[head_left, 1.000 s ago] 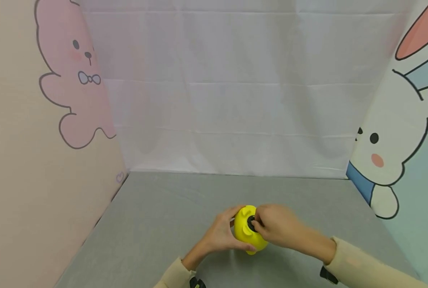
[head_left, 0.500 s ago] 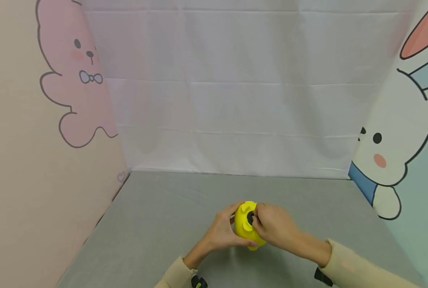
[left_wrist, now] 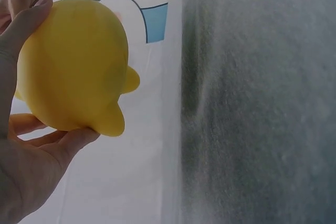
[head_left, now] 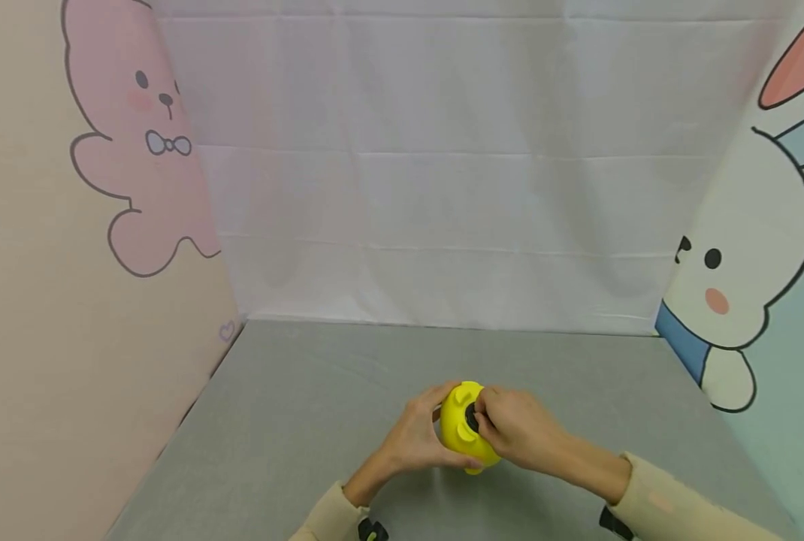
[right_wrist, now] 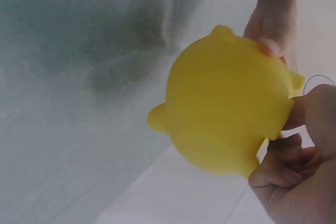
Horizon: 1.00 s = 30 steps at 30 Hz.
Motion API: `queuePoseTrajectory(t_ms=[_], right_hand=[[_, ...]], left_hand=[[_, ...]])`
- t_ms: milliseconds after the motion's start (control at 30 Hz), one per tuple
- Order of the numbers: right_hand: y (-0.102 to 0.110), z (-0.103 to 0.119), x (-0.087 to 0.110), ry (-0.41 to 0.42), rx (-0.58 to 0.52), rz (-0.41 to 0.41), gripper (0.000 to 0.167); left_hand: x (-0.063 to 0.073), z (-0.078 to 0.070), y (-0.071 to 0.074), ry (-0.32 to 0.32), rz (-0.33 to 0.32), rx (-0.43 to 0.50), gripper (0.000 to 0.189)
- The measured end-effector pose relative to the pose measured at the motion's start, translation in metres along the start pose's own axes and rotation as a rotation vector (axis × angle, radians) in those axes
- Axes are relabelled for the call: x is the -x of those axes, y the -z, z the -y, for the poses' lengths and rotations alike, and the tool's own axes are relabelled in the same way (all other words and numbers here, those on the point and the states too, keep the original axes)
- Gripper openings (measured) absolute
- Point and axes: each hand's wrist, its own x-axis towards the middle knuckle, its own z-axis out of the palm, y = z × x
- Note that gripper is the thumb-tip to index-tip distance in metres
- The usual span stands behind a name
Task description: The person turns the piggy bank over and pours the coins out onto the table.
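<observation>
A glossy yellow piggy bank (head_left: 451, 432), rounded with stubby feet, is held tilted over the grey table, its underside facing right. My left hand (head_left: 412, 434) grips it from the left, fingers along the far side and thumb along the near side. A round black plug (head_left: 471, 418) sits in the underside between the feet. Fingers of my right hand (head_left: 527, 430) are curled and pinch at this plug, covering part of it. In the left wrist view the bank (left_wrist: 79, 66) shows its smooth body. The right wrist view has the bank (right_wrist: 226, 103) with my curled right fingers (right_wrist: 286, 163) at its underside.
The grey tabletop (head_left: 334, 376) spreads around the hands. A white cloth (head_left: 409, 188) hangs at its back edge. Walls with a pink bear drawing (head_left: 131, 165) and a white rabbit drawing (head_left: 740, 278) border the left and right sides.
The bank and both hands rose slightly, then sank a little. My right fingers shifted a bit over the black plug, which stays in place. The left grip is unchanged.
</observation>
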Motion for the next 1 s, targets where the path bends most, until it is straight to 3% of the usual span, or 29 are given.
queuePoseTrajectory(t_ms=[167,633,833,1000], right_hand=[[-0.002,-0.004,0.004,0.091,-0.004,0.014,0.007],[0.000,-0.005,0.009,0.130,0.115,0.047,0.015],[-0.004,-0.007,0.010,0.185,0.159,0.037,0.017],[-0.007,-0.006,0.012,0.170,0.168,0.022,0.018]], left_hand=[[0.005,0.002,-0.001,-0.030,-0.005,0.013,0.100],[0.014,-0.001,-0.006,0.010,-0.025,0.023,0.103],[0.015,-0.001,-0.007,0.001,-0.034,-0.030,0.105],[0.018,-0.001,-0.009,0.001,-0.042,-0.058,0.107]])
